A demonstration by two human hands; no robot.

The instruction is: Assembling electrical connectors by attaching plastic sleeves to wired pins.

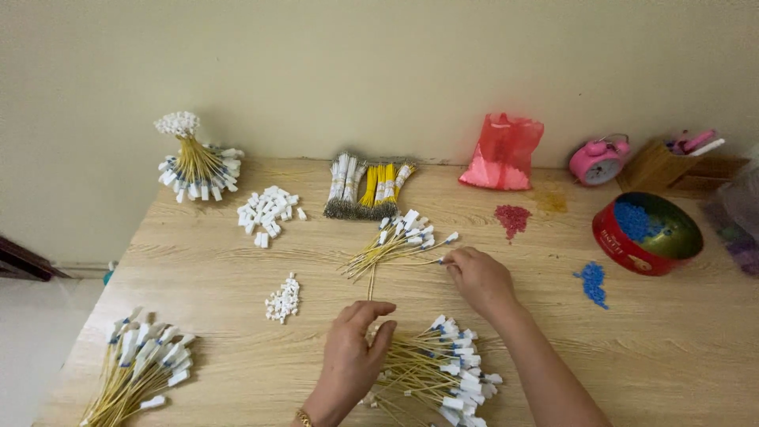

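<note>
My left hand [352, 352] rests on the wooden table [237, 277], fingers curled over the yellow wire ends of a loose pile of wires with white and blue connectors [439, 375]. One thin yellow wire [371, 281] runs up from its fingertips. My right hand [478, 277] reaches forward and pinches the connector end of a wire at the edge of a smaller fanned bunch of yellow wires with white connectors [395, 241].
A tied bundle of finished wires [194, 162] stands at the back left; another pile [138, 368] lies front left. Loose white connectors [269, 213], [283, 299], bundled wires [368, 186], a red bag [502, 150], red beads [512, 217], a red tin [647, 233], blue beads [593, 281], a pink clock [599, 158].
</note>
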